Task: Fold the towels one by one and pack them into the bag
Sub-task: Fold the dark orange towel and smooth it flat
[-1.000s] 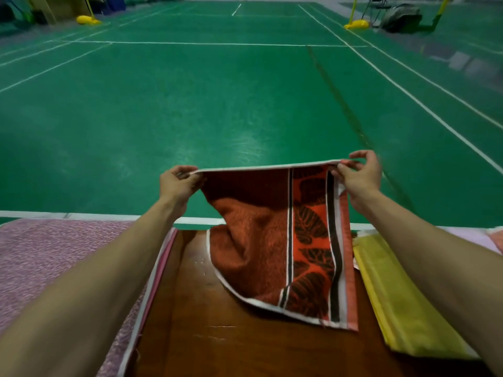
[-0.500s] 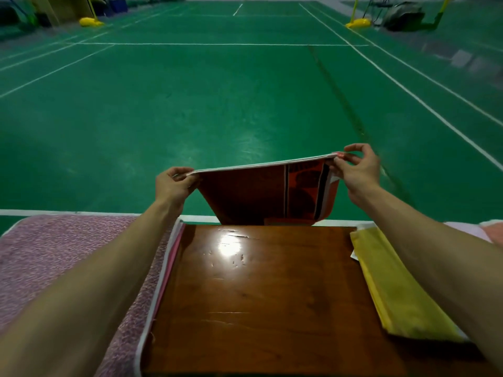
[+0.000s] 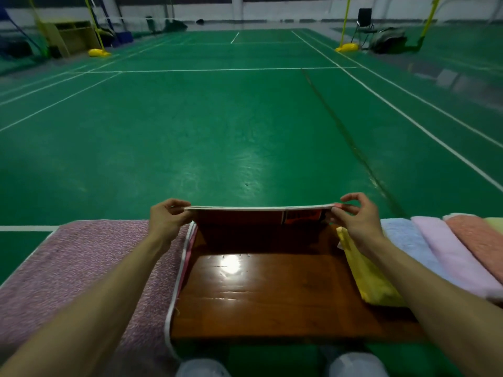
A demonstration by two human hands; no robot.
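Left hand (image 3: 168, 219) and right hand (image 3: 356, 217) pinch the top corners of a rust-red terry towel (image 3: 245, 218), held taut over the 12 o'clock edge of the brown wooden bench (image 3: 272, 297). Its hanging face is shadowed, the pattern barely legible.

The rust-red patterned towel (image 3: 239, 221) spans from the left hand (image 3: 168, 219) to the right hand (image 3: 359, 216), pinched at its top edge above the far part of the brown wooden table (image 3: 272, 295). A mauve speckled cloth (image 3: 81, 268) lies left of the left hand. A yellow folded towel (image 3: 373, 281) lies just under the right hand. To that hand's right, side by side, lie a pale blue towel (image 3: 400, 235), a pink towel (image 3: 449, 254) and a salmon towel (image 3: 479, 235).
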